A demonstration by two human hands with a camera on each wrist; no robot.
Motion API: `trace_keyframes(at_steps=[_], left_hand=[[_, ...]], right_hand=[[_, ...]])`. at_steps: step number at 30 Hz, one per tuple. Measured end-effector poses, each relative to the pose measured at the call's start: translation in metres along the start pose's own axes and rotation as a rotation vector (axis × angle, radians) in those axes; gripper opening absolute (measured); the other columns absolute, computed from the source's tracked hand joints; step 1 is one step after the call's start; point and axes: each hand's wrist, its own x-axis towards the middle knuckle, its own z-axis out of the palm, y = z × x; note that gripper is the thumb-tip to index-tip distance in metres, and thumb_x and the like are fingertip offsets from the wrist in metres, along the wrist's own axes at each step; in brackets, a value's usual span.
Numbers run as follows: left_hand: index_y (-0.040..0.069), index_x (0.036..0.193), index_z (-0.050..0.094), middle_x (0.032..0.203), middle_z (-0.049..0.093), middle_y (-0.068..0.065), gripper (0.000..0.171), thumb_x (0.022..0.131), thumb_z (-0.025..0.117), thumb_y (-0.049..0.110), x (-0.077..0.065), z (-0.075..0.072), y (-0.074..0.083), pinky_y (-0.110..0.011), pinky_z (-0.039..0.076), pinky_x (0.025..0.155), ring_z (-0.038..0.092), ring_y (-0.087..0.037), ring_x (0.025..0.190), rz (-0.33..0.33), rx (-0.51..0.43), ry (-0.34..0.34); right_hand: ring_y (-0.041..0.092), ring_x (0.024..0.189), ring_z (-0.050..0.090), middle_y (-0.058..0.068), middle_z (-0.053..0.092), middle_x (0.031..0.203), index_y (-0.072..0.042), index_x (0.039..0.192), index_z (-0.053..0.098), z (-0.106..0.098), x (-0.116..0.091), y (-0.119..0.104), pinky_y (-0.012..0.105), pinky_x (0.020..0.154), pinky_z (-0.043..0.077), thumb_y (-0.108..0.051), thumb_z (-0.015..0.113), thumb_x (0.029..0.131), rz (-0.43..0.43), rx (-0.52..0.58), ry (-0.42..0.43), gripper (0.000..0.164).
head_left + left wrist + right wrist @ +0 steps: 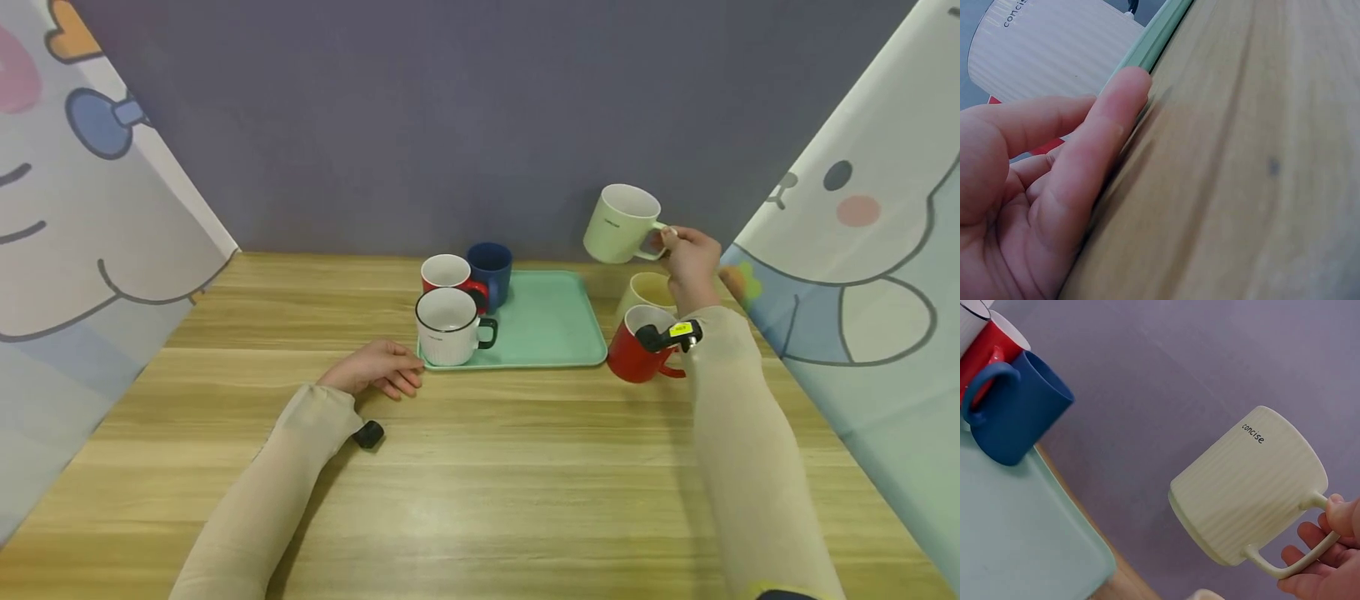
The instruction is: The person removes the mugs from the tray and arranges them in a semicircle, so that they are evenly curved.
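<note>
My right hand [692, 260] grips the handle of a pale green mug [1250, 487] marked "concise". The mug is raised above the back right of the table, slightly tilted. At the front left corner of the mint green tray [555, 321], my left hand [378, 368] rests low with its fingertips right at the rim. Closest to that hand on the tray stands a white mug [447, 337] with a black rim and handle. Behind it are a red mug [985, 359] with a white inside and a dark blue mug [1019, 412].
Right of the tray, below my right forearm, a red mug [633, 350] stands on the wooden table [480, 483], in front of a pale yellow mug [636, 292]. A grey wall [375, 125] closes off the back, and printed cartoon panels flank both sides.
</note>
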Motion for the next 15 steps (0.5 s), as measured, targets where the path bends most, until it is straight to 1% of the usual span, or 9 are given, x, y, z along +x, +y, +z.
trace_keyframes(at_steps=[4, 7, 11, 15], left_hand=[[-0.004, 0.103, 0.066, 0.081, 0.072, -0.006, 0.023, 0.100, 0.059, 0.017, -0.002, 0.000, -0.006, -0.028, 0.058, 0.059, 0.071, -0.014, 0.069, -0.002, -0.009, 0.006], [-0.003, 0.103, 0.065, 0.082, 0.072, -0.006, 0.021, 0.100, 0.060, 0.017, -0.005, 0.001, -0.010, -0.028, 0.058, 0.059, 0.071, -0.014, 0.070, -0.005, -0.017, 0.008], [-0.004, 0.105, 0.064, 0.083, 0.071, -0.006, 0.022, 0.100, 0.060, 0.018, -0.008, 0.002, -0.010, -0.028, 0.058, 0.060, 0.071, -0.014, 0.070, -0.010, -0.018, 0.021], [-0.003, 0.106, 0.064, 0.083, 0.071, -0.006, 0.023, 0.100, 0.060, 0.019, -0.006, 0.003, -0.009, -0.028, 0.058, 0.061, 0.071, -0.014, 0.071, -0.002, -0.015, 0.018]], right_hand=[[0.009, 0.063, 0.061, -0.001, 0.065, 0.063, -0.007, 0.073, 0.065, -0.010, 0.001, -0.002, 0.017, 0.056, 0.049, -0.002, 0.058, 0.098, 0.040, 0.029, -0.018, 0.026], [0.009, 0.066, 0.062, -0.001, 0.065, 0.066, -0.007, 0.077, 0.065, -0.020, 0.005, -0.002, 0.017, 0.057, 0.050, -0.002, 0.057, 0.099, 0.055, 0.017, -0.032, 0.025], [0.008, 0.063, 0.061, -0.002, 0.065, 0.066, -0.008, 0.076, 0.066, -0.033, 0.013, -0.003, 0.017, 0.054, 0.048, -0.003, 0.057, 0.099, 0.058, -0.001, -0.027, 0.026], [0.008, 0.059, 0.061, -0.001, 0.066, 0.063, -0.008, 0.072, 0.066, -0.050, 0.019, -0.005, 0.017, 0.052, 0.048, -0.003, 0.058, 0.099, 0.065, 0.039, -0.008, 0.029]])
